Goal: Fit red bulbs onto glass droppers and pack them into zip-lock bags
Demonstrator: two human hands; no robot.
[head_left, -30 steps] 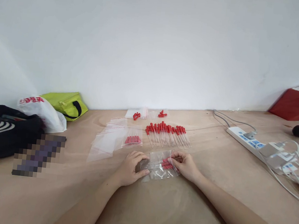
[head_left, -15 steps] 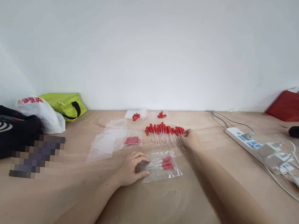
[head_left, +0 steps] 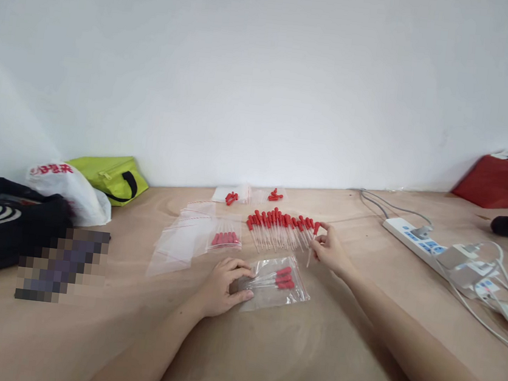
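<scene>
My left hand [head_left: 223, 285] grips the open mouth of a clear zip bag [head_left: 276, 285] that lies on the wooden table [head_left: 290, 354] and has a few red-capped droppers inside. My right hand [head_left: 330, 249] pinches one red-capped glass dropper [head_left: 313, 241] at the right end of a row of red-capped droppers [head_left: 279, 228]. Left of the row lies a filled zip bag [head_left: 226, 237] on a spread of empty clear bags [head_left: 181, 240].
Two small bags with red caps [head_left: 253, 195] lie by the white wall. A white power strip [head_left: 439, 253] with plugs and cables sits at the right, a red box [head_left: 500, 180] behind it. Black, white and green bags [head_left: 50, 204] crowd the left.
My right hand left the bag, reached to the right end of the dropper row and lifted one dropper off it. My left hand stayed on the bag's mouth.
</scene>
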